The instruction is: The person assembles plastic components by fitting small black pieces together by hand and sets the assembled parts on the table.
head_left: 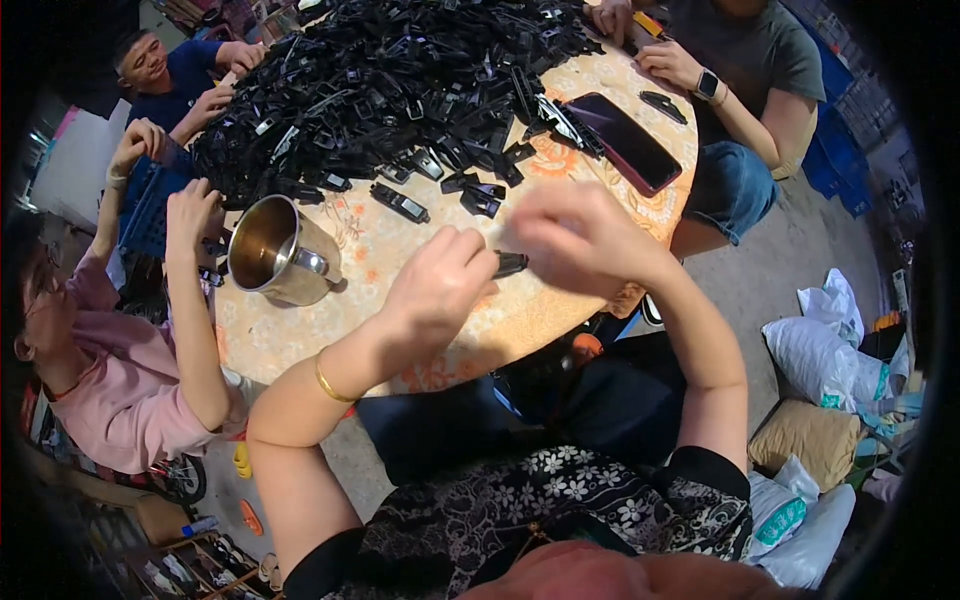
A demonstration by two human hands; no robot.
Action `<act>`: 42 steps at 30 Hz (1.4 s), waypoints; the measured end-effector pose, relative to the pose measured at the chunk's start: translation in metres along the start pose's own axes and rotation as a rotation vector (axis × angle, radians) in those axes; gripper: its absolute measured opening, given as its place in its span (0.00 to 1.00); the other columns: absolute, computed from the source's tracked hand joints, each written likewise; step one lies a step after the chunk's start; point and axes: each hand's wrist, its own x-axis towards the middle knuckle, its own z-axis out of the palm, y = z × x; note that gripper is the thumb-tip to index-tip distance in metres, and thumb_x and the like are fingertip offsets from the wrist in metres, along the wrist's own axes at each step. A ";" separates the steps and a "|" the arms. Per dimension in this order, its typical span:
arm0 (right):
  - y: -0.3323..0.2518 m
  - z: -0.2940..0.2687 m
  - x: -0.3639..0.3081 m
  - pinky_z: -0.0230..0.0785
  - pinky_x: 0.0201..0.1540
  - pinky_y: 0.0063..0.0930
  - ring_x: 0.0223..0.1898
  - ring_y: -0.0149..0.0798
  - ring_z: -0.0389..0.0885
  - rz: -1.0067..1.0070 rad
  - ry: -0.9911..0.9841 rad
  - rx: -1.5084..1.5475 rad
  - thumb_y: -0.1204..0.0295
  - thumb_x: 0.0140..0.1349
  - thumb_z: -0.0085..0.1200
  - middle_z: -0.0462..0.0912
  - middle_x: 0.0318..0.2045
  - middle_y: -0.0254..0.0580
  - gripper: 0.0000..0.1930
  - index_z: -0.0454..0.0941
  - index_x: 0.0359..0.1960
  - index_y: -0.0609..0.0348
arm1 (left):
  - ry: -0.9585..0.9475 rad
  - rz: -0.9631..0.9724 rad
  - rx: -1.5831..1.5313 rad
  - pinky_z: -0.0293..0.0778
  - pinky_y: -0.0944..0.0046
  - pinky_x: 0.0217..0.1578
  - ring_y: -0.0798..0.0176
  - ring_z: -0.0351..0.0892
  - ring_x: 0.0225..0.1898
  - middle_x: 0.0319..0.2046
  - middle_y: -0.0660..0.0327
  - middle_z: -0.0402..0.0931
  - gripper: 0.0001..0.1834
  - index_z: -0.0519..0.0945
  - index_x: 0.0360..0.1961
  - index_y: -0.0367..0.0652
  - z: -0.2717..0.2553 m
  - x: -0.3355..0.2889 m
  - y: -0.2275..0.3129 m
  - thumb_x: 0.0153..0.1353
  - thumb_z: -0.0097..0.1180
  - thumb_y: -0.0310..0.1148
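My left hand (pixel 438 285) is closed over the near part of the table, a gold bangle on its wrist. From its fingertips a small black plastic part (pixel 511 263) sticks out to the right; the rest of it is hidden in the hand. Close beside that part hovers my right hand (pixel 585 240), smeared by motion, so its fingers cannot be made out. Beyond both hands, loose black plastic parts (pixel 400 201) lie at the near edge of a large heap of similar black pieces (pixel 370 90).
A metal mug (pixel 318 262) stands left of my left hand. A dark smartphone (pixel 625 143) lies on the patterned tablecloth (pixel 365 235) at the right. Co-workers' hands reach to the table at left, far left and far right. Full sacks (pixel 815 360) sit on the floor at right.
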 end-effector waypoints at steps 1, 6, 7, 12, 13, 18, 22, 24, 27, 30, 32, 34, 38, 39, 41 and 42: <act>0.011 0.009 0.014 0.73 0.42 0.36 0.39 0.48 0.81 -0.071 0.146 -0.164 0.71 0.56 0.60 0.82 0.33 0.46 0.10 0.82 0.36 0.64 | -0.005 -0.001 -0.001 0.69 0.56 0.36 0.49 0.70 0.35 0.31 0.54 0.71 0.11 0.73 0.33 0.40 0.002 -0.002 0.001 0.49 0.62 0.25; 0.042 0.030 0.039 0.72 0.41 0.37 0.37 0.51 0.80 -0.022 0.160 -0.376 0.70 0.55 0.61 0.81 0.31 0.48 0.11 0.82 0.37 0.63 | 0.052 -0.095 -0.200 0.69 0.55 0.36 0.47 0.71 0.34 0.31 0.52 0.72 0.10 0.73 0.31 0.38 0.000 -0.002 0.005 0.49 0.63 0.25; 0.039 0.028 0.039 0.72 0.40 0.37 0.37 0.51 0.80 -0.003 0.116 -0.381 0.70 0.54 0.61 0.81 0.31 0.47 0.12 0.81 0.37 0.63 | 0.050 -0.098 -0.202 0.69 0.55 0.36 0.47 0.71 0.34 0.31 0.52 0.72 0.10 0.73 0.31 0.38 -0.001 -0.003 0.005 0.49 0.63 0.25; 0.015 0.016 0.025 0.72 0.39 0.38 0.36 0.50 0.79 0.002 0.067 -0.385 0.69 0.50 0.63 0.81 0.31 0.46 0.12 0.80 0.34 0.62 | 0.069 -0.208 -0.149 0.70 0.53 0.34 0.45 0.73 0.32 0.27 0.50 0.73 0.10 0.75 0.29 0.36 -0.002 -0.008 -0.001 0.48 0.64 0.26; 0.012 0.015 0.019 0.72 0.38 0.39 0.34 0.50 0.79 -0.058 0.135 -0.505 0.68 0.50 0.62 0.79 0.29 0.46 0.11 0.79 0.29 0.62 | 0.071 -0.208 -0.149 0.70 0.53 0.34 0.45 0.73 0.32 0.27 0.50 0.73 0.10 0.75 0.29 0.36 -0.001 -0.008 -0.002 0.48 0.64 0.26; -0.004 0.008 -0.015 0.73 0.37 0.39 0.34 0.47 0.79 0.037 0.049 -0.924 0.67 0.47 0.62 0.77 0.27 0.45 0.11 0.76 0.26 0.61 | 0.080 -0.254 -0.178 0.72 0.56 0.34 0.48 0.75 0.32 0.27 0.51 0.74 0.09 0.79 0.31 0.37 0.007 -0.005 -0.002 0.49 0.65 0.27; -0.013 -0.015 -0.018 0.72 0.38 0.38 0.35 0.46 0.79 0.024 -0.073 -0.591 0.68 0.46 0.64 0.77 0.27 0.45 0.14 0.79 0.33 0.61 | 0.078 -0.259 -0.166 0.72 0.56 0.34 0.49 0.75 0.32 0.27 0.52 0.74 0.10 0.79 0.32 0.36 0.008 -0.006 -0.003 0.49 0.65 0.27; -0.006 -0.022 -0.017 0.72 0.38 0.38 0.35 0.49 0.79 0.049 -0.176 -0.264 0.71 0.45 0.64 0.77 0.27 0.45 0.18 0.80 0.41 0.60 | 0.094 -0.250 -0.168 0.72 0.57 0.34 0.49 0.75 0.31 0.27 0.52 0.74 0.10 0.79 0.32 0.36 0.009 -0.006 -0.005 0.49 0.65 0.27; 0.007 -0.023 -0.016 0.71 0.40 0.38 0.35 0.51 0.78 0.019 -0.200 -0.258 0.76 0.47 0.62 0.77 0.30 0.44 0.17 0.80 0.43 0.58 | 0.076 -0.269 -0.171 0.73 0.58 0.32 0.51 0.76 0.30 0.27 0.52 0.74 0.10 0.80 0.32 0.35 0.008 -0.004 -0.005 0.49 0.66 0.27; 0.021 -0.023 -0.017 0.71 0.40 0.38 0.35 0.51 0.78 -0.038 -0.231 -0.244 0.76 0.48 0.61 0.77 0.31 0.43 0.14 0.82 0.40 0.57 | 0.055 -0.296 -0.178 0.73 0.59 0.31 0.53 0.77 0.29 0.27 0.53 0.74 0.10 0.80 0.33 0.35 0.008 -0.002 -0.003 0.49 0.66 0.27; 0.022 -0.023 -0.016 0.71 0.40 0.38 0.36 0.51 0.78 -0.032 -0.262 -0.247 0.75 0.49 0.62 0.77 0.31 0.43 0.13 0.82 0.39 0.56 | 0.053 -0.316 -0.189 0.73 0.60 0.31 0.53 0.77 0.28 0.28 0.53 0.74 0.10 0.81 0.33 0.35 0.007 -0.003 -0.002 0.49 0.67 0.27; 0.019 -0.022 -0.016 0.71 0.40 0.38 0.37 0.49 0.78 -0.075 -0.141 -0.297 0.71 0.47 0.65 0.77 0.29 0.43 0.13 0.83 0.36 0.58 | 0.053 -0.338 -0.201 0.73 0.60 0.31 0.53 0.77 0.28 0.28 0.53 0.75 0.11 0.81 0.33 0.36 0.007 -0.003 -0.002 0.49 0.67 0.27; 0.003 -0.002 -0.014 0.70 0.40 0.36 0.37 0.46 0.77 -0.106 -0.040 -0.280 0.67 0.45 0.66 0.77 0.28 0.42 0.14 0.83 0.35 0.59 | 0.048 -0.317 -0.179 0.73 0.59 0.32 0.52 0.77 0.30 0.28 0.53 0.75 0.11 0.81 0.32 0.36 0.010 -0.003 -0.003 0.47 0.68 0.28; -0.002 0.001 -0.014 0.70 0.40 0.36 0.37 0.46 0.77 -0.122 -0.046 -0.366 0.67 0.45 0.66 0.77 0.27 0.42 0.14 0.83 0.34 0.59 | 0.060 -0.298 -0.167 0.73 0.58 0.33 0.52 0.76 0.31 0.28 0.53 0.75 0.11 0.81 0.32 0.36 0.010 -0.003 -0.003 0.47 0.68 0.28; -0.007 -0.001 -0.015 0.69 0.38 0.35 0.34 0.44 0.74 -0.148 -0.063 -0.485 0.70 0.43 0.67 0.77 0.27 0.40 0.16 0.83 0.36 0.60 | 0.063 -0.297 -0.162 0.72 0.58 0.34 0.51 0.76 0.32 0.28 0.53 0.75 0.11 0.81 0.31 0.36 0.010 -0.003 -0.003 0.47 0.68 0.29; -0.007 -0.002 -0.017 0.69 0.38 0.35 0.34 0.44 0.74 -0.148 -0.064 -0.485 0.70 0.43 0.67 0.77 0.27 0.40 0.16 0.83 0.36 0.60 | 0.066 -0.297 -0.156 0.72 0.57 0.35 0.50 0.76 0.33 0.28 0.53 0.75 0.11 0.81 0.31 0.37 0.010 -0.003 -0.004 0.46 0.68 0.29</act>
